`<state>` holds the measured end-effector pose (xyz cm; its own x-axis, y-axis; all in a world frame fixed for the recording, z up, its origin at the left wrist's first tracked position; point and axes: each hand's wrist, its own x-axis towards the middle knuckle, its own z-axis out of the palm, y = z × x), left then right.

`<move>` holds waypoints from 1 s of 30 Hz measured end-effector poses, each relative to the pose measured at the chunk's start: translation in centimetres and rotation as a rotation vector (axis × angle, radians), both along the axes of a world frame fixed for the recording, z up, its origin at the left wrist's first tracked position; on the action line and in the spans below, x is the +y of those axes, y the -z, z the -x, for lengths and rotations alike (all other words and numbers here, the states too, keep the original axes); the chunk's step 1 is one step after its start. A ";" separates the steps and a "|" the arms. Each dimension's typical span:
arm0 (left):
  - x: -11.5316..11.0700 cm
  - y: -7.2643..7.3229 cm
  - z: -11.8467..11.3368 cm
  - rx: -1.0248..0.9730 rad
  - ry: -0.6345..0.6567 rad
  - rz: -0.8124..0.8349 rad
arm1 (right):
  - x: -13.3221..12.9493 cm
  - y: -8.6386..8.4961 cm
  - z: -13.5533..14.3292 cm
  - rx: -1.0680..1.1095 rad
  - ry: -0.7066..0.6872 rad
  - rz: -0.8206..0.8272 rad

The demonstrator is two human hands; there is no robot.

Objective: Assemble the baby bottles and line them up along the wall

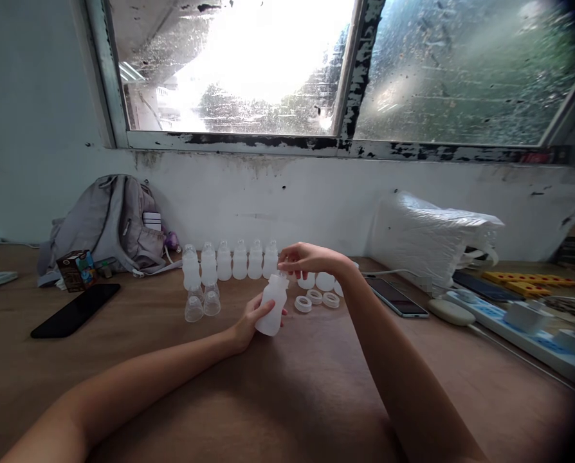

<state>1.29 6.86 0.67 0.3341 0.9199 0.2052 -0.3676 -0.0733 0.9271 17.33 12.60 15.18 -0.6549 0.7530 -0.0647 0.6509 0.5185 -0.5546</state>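
One bottle [274, 315] tilts right, neck [278, 281] up, left fingers [264, 309] gripping it, right fingers [291, 264] pinched

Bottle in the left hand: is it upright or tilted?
Tilted: in the left hand, the bottle leans, its neck right of its base.

I see one small bottle [271, 310], frosted white and translucent, with a rounded body and a narrower neck. It is gripped around the body over the brown worktop [287, 392], tilted, mouth leaning right; what sits at its mouth is too small for me to tell.
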 end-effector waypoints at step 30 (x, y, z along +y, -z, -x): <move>0.7 -1.7 1.2 0.024 0.136 0.170 | 1.0 1.7 0.0 0.266 -0.052 0.154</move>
<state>0.08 7.61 2.34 0.4608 0.8865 0.0417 -0.3413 0.1337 0.9304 17.32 13.63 13.48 -0.7015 0.7126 0.0033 0.4473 0.4440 -0.7764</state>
